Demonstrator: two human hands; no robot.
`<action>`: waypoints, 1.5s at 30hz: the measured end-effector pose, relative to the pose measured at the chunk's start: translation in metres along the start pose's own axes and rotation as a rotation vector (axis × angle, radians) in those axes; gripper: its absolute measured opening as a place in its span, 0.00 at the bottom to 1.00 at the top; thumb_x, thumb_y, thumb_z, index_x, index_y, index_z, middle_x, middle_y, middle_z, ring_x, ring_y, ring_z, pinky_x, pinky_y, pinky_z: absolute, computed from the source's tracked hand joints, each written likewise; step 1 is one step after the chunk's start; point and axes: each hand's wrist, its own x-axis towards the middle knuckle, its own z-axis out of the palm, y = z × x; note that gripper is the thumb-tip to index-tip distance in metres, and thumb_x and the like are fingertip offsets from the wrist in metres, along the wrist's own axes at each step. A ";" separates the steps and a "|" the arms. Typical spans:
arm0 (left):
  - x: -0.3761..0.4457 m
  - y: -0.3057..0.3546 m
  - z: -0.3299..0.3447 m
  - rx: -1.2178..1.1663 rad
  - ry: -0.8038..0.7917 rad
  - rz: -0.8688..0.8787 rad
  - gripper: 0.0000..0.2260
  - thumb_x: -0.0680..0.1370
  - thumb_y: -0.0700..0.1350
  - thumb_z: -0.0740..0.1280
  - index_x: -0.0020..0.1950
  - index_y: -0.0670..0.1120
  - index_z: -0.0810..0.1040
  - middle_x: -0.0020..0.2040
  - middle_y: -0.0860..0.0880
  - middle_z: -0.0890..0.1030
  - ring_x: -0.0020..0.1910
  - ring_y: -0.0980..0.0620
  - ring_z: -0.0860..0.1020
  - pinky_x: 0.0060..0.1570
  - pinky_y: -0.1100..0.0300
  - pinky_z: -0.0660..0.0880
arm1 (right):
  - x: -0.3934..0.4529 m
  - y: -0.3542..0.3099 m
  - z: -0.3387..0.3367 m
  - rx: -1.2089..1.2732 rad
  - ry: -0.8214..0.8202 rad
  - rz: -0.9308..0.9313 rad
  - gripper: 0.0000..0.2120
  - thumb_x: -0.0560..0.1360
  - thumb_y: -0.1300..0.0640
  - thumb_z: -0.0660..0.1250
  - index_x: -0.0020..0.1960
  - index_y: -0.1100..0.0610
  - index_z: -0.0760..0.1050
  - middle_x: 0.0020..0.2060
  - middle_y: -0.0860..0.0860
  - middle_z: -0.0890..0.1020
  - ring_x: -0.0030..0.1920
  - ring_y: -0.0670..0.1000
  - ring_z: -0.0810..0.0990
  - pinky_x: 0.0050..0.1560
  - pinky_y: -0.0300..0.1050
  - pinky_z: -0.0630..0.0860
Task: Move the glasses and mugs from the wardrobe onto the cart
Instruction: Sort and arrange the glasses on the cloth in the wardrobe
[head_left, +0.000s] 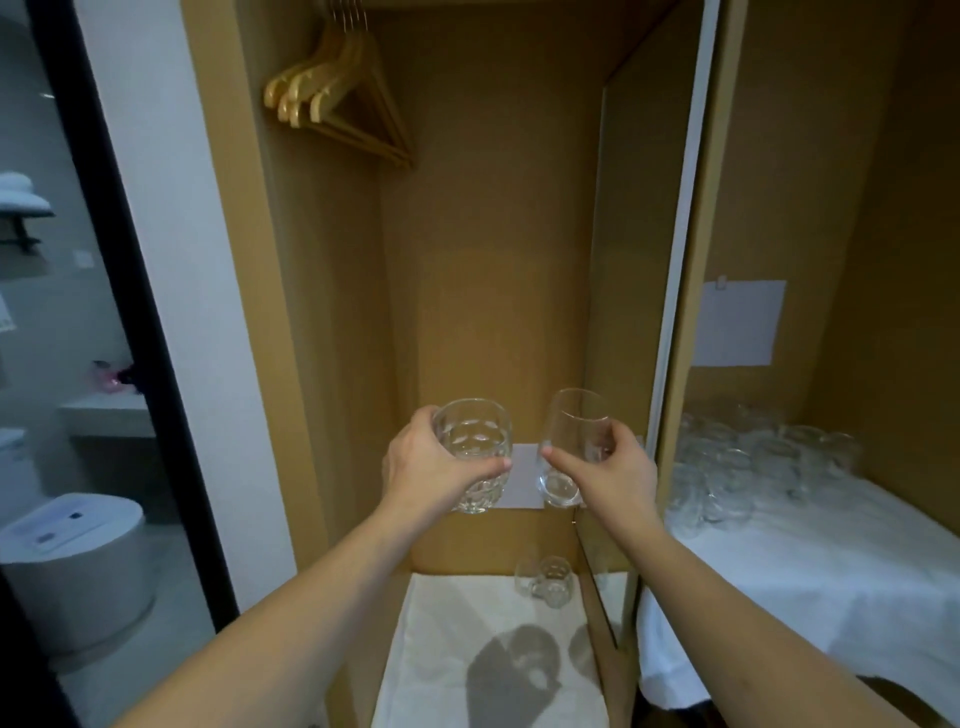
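Hands reach into the tall brown wooden wardrobe (498, 260). The left hand (436, 475) is wrapped round a clear bumpy drinking glass (475, 452) and holds it up in the air. The right hand (610, 475) grips a clear smooth tall glass (571, 447), tipped a little, just beside the first. Down below, a small clear glass mug with a handle (545, 579) sits on a white cloth (457, 649) on the wardrobe floor. On the right, many more clear glasses (753, 462) stand close together on a white-covered worktop (831, 571). Pale wooden hangers (337, 93) hang up high.
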 end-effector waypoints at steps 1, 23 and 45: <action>-0.002 0.000 -0.003 -0.003 -0.013 0.010 0.42 0.49 0.73 0.77 0.59 0.59 0.73 0.52 0.61 0.80 0.52 0.56 0.79 0.51 0.60 0.75 | -0.004 -0.002 -0.003 -0.002 0.013 0.013 0.38 0.62 0.37 0.81 0.66 0.52 0.75 0.56 0.44 0.81 0.55 0.46 0.79 0.50 0.40 0.73; -0.093 0.079 0.094 -0.062 -0.301 0.105 0.44 0.47 0.77 0.74 0.58 0.59 0.72 0.46 0.63 0.74 0.49 0.55 0.70 0.39 0.63 0.63 | -0.076 0.056 -0.164 -0.064 0.219 0.199 0.37 0.62 0.39 0.82 0.65 0.50 0.73 0.47 0.45 0.79 0.49 0.41 0.78 0.43 0.35 0.71; -0.153 0.205 0.297 -0.044 -0.401 -0.031 0.47 0.50 0.71 0.79 0.65 0.55 0.73 0.58 0.57 0.80 0.58 0.53 0.78 0.55 0.52 0.78 | 0.006 0.195 -0.362 -0.101 0.071 0.296 0.42 0.60 0.39 0.83 0.69 0.50 0.71 0.48 0.45 0.78 0.51 0.43 0.77 0.49 0.40 0.73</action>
